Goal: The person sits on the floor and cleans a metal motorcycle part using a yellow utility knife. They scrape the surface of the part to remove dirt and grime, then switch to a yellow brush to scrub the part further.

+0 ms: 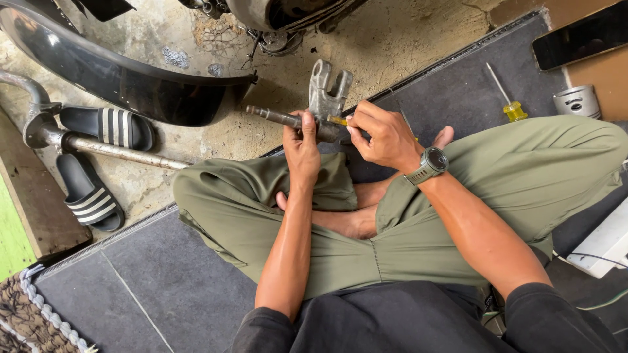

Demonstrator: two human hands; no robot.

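Left hand (301, 145): closing its fingers around a metal shaft (281, 118), holding it level above the crossed legs.
Right hand (383, 134): pinching a small yellow-handled tool (337, 121) against the shaft's forked metal bracket (327, 91).
Nearby: yellow screwdriver (510, 104) lying on the dark mat (150, 287), black sandals (98, 163) sitting on concrete.

The metal shaft (288, 119) is greasy and grey, lying level above the crossed legs (340, 216), its thin end pointing away to the left. From its right end a forked bracket (327, 91) rises upright. A yellow-handled tool (338, 120) lies against the shaft just below that fork.
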